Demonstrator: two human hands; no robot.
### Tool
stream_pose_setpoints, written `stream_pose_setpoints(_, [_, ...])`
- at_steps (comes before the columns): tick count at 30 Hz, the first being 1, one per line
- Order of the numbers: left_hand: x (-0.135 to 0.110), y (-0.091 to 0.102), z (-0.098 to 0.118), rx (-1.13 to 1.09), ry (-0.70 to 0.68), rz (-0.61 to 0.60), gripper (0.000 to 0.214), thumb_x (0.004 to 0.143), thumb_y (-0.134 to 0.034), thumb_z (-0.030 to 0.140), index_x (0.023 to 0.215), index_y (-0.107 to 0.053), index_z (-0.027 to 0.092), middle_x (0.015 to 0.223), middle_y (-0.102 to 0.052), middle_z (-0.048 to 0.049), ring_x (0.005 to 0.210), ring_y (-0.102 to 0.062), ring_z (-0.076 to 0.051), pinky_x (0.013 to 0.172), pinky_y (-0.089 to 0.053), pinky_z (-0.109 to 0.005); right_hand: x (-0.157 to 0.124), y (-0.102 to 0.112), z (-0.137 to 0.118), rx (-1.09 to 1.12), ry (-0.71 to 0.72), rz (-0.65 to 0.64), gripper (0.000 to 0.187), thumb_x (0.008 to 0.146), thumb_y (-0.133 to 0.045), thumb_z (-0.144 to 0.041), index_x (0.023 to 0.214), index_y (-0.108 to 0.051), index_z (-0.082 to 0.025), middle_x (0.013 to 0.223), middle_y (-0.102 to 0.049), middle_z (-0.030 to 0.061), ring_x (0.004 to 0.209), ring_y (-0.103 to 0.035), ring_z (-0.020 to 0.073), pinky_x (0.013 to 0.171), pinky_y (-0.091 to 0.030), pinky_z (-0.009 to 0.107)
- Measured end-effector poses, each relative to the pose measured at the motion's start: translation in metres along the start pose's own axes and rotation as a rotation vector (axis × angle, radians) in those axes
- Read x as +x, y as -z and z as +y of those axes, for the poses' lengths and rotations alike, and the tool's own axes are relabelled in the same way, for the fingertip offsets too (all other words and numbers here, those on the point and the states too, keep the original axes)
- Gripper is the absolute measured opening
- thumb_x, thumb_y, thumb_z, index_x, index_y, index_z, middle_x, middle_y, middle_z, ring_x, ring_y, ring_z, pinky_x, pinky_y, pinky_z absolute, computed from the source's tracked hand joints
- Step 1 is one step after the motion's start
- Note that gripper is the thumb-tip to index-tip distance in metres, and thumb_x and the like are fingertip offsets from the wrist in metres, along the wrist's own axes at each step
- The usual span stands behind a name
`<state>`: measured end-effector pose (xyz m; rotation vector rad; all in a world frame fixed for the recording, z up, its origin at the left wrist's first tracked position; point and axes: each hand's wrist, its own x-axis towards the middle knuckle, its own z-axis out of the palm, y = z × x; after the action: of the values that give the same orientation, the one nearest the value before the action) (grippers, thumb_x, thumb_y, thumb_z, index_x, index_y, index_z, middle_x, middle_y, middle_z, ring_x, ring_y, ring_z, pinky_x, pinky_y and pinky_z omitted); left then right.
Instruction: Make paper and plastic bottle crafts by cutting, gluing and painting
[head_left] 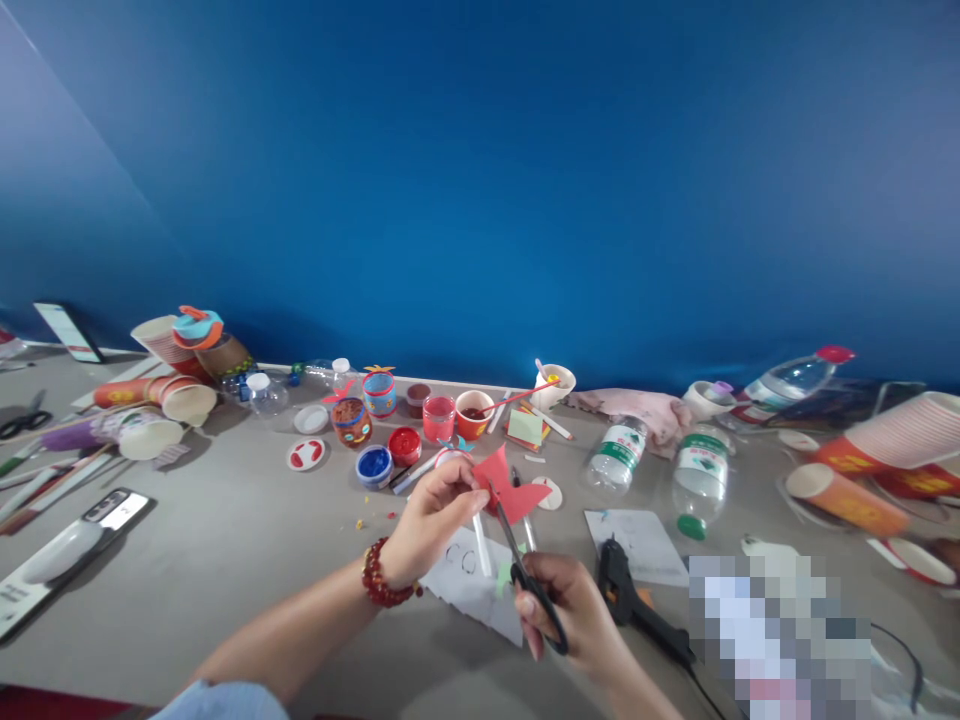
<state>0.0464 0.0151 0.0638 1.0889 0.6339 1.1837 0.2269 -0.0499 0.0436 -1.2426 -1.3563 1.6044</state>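
In the middle of the head view my left hand (446, 510) is closed on a piece of red paper (517, 500), pinching its left side. A notch shows in the paper's upper edge. My right hand (562, 605) grips black-handled scissors (551, 615), and their blades meet the red paper close to my left fingertips. Below the hands lies a white sheet (469, 590) with dark curved marks and a white pen (482, 545) on it. A black glue gun (637, 605) rests just right of my right hand.
Open paint jars in blue (374, 465) and red (405, 446) stand beyond my left hand, near a decorated cup (352, 422). Two plastic bottles (616, 455) and stacked paper cups (892, 435) are on the right. A phone (71, 560) lies at left.
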Motion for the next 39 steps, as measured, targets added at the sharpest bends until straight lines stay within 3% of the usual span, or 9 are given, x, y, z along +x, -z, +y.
stream_pose_setpoints(18, [0.001,-0.0001,0.0051,0.015,-0.038,-0.026,0.015,0.086,-0.066,0.029,0.08,-0.06,0.017,0.079,-0.06,-0.002,0.073,-0.054,-0.013,0.068,-0.043,-0.024,0.0003,-0.0014,-0.0025,0.037,-0.044,0.001,0.064,0.053,-0.072,-0.078,0.052,-0.043,-0.021,0.037,-0.05,-0.0035,0.032,-0.043,0.0086,0.036,-0.034,0.02])
stream_pose_setpoints(39, [-0.0003,-0.0018,-0.0002,-0.02,-0.049,0.01,0.016,0.084,-0.069,0.027,0.078,-0.057,0.017,0.079,-0.062,-0.0015,0.073,-0.056,-0.014,0.07,-0.043,-0.026,0.0007,-0.0036,0.0053,0.073,0.005,-0.004,0.06,0.058,-0.07,-0.075,0.055,-0.046,-0.02,0.038,-0.05,-0.0031,0.032,-0.044,0.0095,0.036,-0.034,0.021])
